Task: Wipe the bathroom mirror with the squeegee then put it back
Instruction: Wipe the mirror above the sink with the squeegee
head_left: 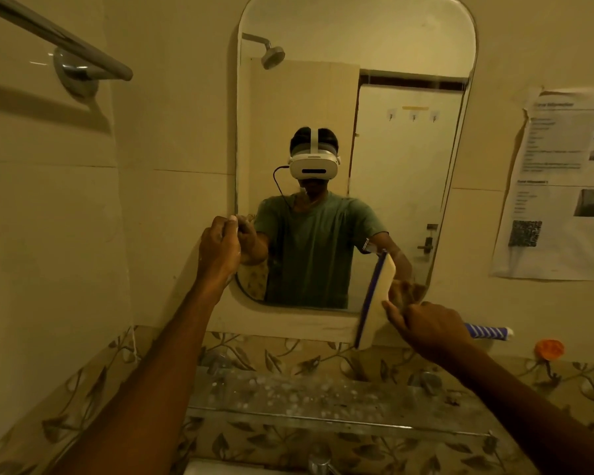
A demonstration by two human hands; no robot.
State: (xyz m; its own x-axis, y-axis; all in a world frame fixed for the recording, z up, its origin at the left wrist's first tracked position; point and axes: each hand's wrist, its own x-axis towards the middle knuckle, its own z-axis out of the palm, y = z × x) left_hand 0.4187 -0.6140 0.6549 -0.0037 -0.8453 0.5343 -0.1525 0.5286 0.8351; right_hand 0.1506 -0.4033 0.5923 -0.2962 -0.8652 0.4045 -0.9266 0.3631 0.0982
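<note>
While right hand (pixel 422 323) grips squeegee (pixel 379 293), blade stands upright on mirror (pixel 323 36).
Left hand (pixel 220 248) grips mirror's left edge; striped tube (pixel 487 332) behind right hand, glass shelf (pixel 323 399) below.

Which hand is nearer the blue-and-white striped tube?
Right. The right hand, gripping the white blue-bladed squeegee, is just left of the striped tube; the left hand is at the rounded mirror's left edge.

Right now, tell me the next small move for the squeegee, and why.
Probably draw the squeegee leftward across the lower part of the mirror. The right hand holds it nearly upright at the lower right corner, its lower end past the rim, while the left hand grips the left edge.
</note>
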